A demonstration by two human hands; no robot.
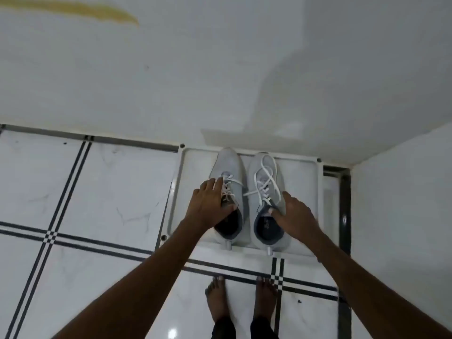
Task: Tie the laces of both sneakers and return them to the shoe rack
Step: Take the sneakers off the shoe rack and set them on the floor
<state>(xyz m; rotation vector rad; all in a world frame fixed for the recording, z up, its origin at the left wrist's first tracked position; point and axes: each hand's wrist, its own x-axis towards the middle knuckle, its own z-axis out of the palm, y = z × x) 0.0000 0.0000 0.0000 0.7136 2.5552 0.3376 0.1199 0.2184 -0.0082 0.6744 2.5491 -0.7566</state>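
Two pale grey sneakers stand side by side, toes toward the wall, on the white top shelf of the shoe rack (186, 167). My left hand (209, 205) grips the left sneaker (227, 165) at its tongue, thumb inside the opening. My right hand (296, 212) grips the right sneaker (265, 167) at the collar, thumb inside the opening. White laces (265, 182) lie loose and crossed over the right sneaker's top; the left sneaker's laces (228, 185) also look loose, partly hidden by my fingers.
A white wall (220, 69) rises right behind the rack, and another wall (403, 204) closes the corner on the right. White floor tiles with black lines (85, 192) spread to the left. My bare feet (242, 302) stand just in front of the rack.
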